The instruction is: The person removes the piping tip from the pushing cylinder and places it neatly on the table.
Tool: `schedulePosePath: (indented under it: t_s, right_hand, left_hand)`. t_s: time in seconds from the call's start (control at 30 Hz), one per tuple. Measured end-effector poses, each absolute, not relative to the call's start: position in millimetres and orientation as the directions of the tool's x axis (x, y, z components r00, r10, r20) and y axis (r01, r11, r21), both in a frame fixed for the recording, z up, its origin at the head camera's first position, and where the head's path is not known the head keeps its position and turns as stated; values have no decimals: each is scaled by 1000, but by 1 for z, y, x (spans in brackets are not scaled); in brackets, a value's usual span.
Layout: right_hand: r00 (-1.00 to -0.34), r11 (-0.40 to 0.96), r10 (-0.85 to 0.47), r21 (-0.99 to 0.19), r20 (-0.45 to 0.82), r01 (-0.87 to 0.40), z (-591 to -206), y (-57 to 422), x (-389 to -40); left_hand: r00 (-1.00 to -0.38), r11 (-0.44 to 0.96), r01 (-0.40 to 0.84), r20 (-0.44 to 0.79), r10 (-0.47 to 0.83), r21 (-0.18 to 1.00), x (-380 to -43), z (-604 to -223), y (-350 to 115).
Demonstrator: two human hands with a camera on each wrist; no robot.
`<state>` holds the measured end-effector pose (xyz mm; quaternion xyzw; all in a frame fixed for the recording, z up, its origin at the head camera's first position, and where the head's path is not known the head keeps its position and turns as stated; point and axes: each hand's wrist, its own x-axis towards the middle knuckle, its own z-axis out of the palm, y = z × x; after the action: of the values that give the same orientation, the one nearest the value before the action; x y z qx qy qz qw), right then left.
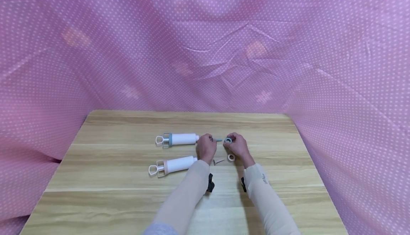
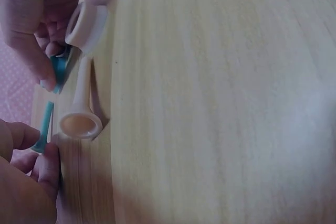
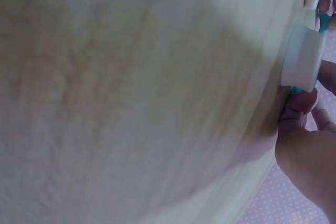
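My left hand (image 1: 207, 147) pinches a teal funnel-shaped nozzle (image 2: 46, 124) by its wide end, its thin tip pointing toward my right hand. The right hand (image 1: 238, 146) holds a teal ring-shaped cap (image 1: 228, 140) between thumb and fingers, a short gap from the nozzle tip. Nearer to me, a pale pink nozzle (image 2: 81, 114) lies on its side with its flared mouth facing left. Beside its tip rests a pale pink ring cap (image 1: 231, 157), which hides most of the teal cap in the right wrist view.
Left of my hands lie two white syringe-like tubes with loop handles: one with a teal collar (image 1: 184, 139), the other with a pink collar (image 1: 180, 164), its front end by my left sleeve. The wooden table (image 1: 105, 192) is surrounded by a pink dotted cloth (image 1: 205, 50).
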<state>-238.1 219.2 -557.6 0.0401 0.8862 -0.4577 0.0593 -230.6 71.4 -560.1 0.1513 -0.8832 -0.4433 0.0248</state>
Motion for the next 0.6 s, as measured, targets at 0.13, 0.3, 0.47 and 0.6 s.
schedulePosePath:
  t_s: [0.13, 0.3, 0.47, 0.6]
  right_hand:
    - [-991, 590, 14, -799, -132, 115, -557, 219, -240]
    - [-990, 575, 20, -809, -137, 123, -555, 218, -240]
    - [-989, 567, 28, -813, -143, 134, -554, 218, -238]
    - [-992, 601, 38, -790, -120, 118, -553, 220, -238]
  left_hand:
    - [-953, 569, -259, -112, -281, 780, -232, -555, 72]
    - [-967, 649, -242, -125, -221, 722, -230, -545, 74]
    - [-983, 704, -178, -95, -156, 687, -225, -532, 77]
    - [-993, 711, -108, -45, -107, 695, -222, -524, 77]
